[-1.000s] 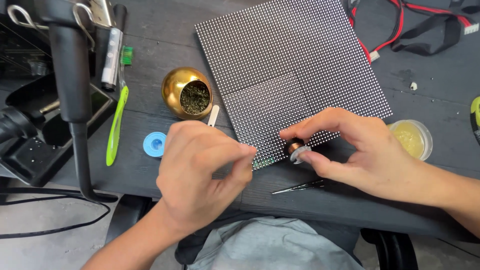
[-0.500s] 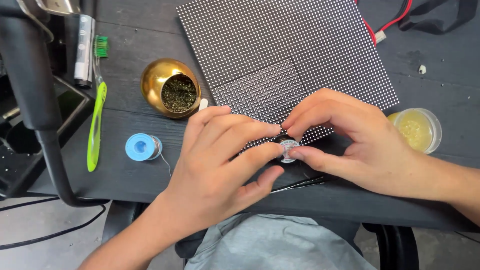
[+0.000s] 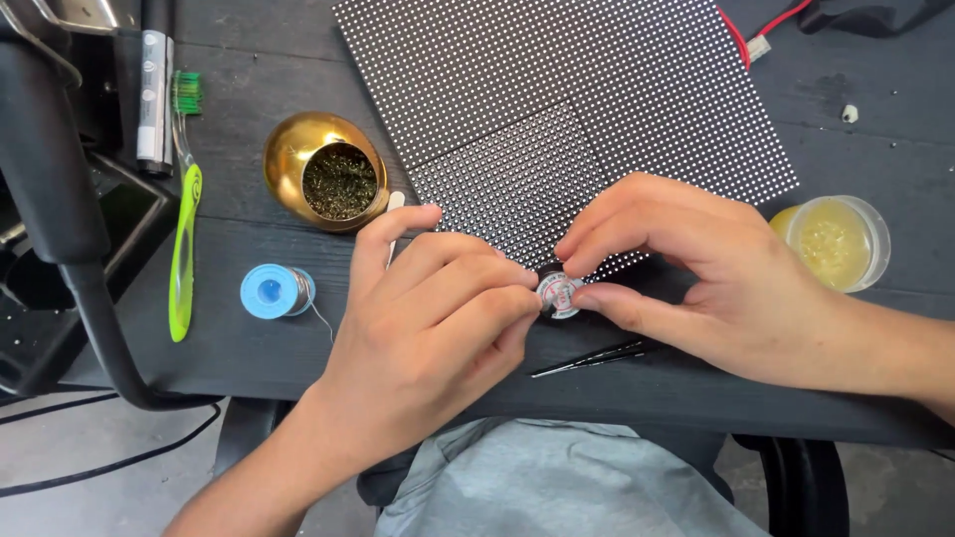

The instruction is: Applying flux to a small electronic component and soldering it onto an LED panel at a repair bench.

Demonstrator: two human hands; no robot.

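Dark wooden planks make up the table (image 3: 249, 358) I see from the head camera, with a big dotted black panel (image 3: 557, 109) lying flat across its far half. Both hands meet at the panel's near edge. My left hand (image 3: 428, 328) has its fingertips pinched on a small round spool (image 3: 559, 294) with a white face, and my right hand (image 3: 696, 268) grips the same spool from the other side, thumb below and fingers above. The spool sits just over the table edge of the panel, touching it or nearly so; I cannot tell which. Thin black tweezers (image 3: 592, 358) lie on the table just below the right hand. Left of the hands are a blue reel of wire (image 3: 269, 291), a gold bowl (image 3: 298, 144) of brass wool and a green toothbrush (image 3: 183, 239). Near the right wrist stands a small tub of yellow paste (image 3: 836, 241).
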